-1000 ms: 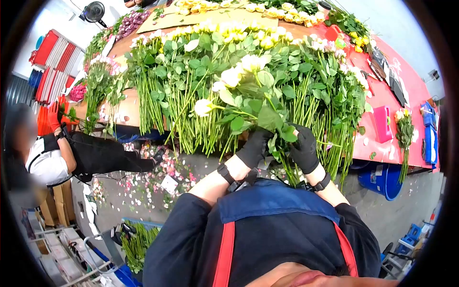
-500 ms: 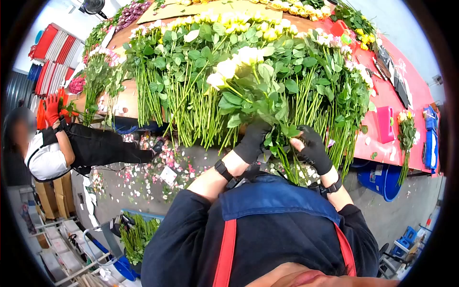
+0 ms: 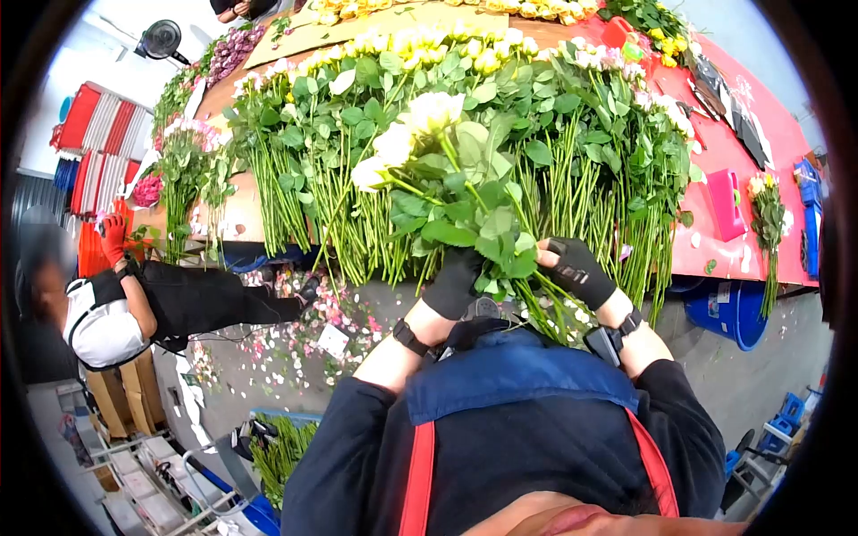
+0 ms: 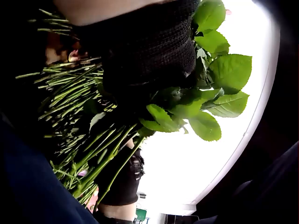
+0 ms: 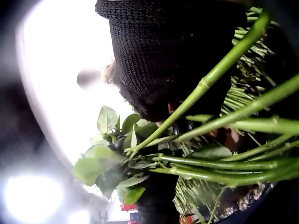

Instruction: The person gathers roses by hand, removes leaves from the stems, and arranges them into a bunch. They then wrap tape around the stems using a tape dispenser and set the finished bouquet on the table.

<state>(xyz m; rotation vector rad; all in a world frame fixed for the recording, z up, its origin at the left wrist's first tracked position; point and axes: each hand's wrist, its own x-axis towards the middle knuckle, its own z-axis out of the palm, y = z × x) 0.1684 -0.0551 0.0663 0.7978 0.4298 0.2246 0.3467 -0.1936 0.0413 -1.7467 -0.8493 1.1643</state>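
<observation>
In the head view, a bunch of cream roses (image 3: pixel 432 114) with green leaves leans to the upper left above the table. My left hand (image 3: pixel 453 284), in a black glove with bare fingertips, grips its stems below the leaves; its fingers are mostly hidden. The gloved right hand (image 3: pixel 581 272) is at the bunch's right side, thumb and fingertips pinching at the stems. Stem ends fan out below both hands. The left wrist view has the left glove (image 4: pixel 149 46) beside leaves (image 4: pixel 231 72). Long stems (image 5: pixel 219 70) cross before the right glove (image 5: pixel 159 56) in the right wrist view.
Rows of cut roses (image 3: pixel 357 205) cover the table, stems toward me. On its red part (image 3: pixel 715 116) lie a pink holder (image 3: pixel 726 205) and a small bunch (image 3: pixel 767 223). A blue bucket (image 3: pixel 726 313) stands below. Another person (image 3: pixel 107 304) is at the left; petals litter the floor.
The rose heads have swung left and the bunch leans more. The right hand opened away from the stems, then came back to them. The other person's red-gloved hand has shifted.
</observation>
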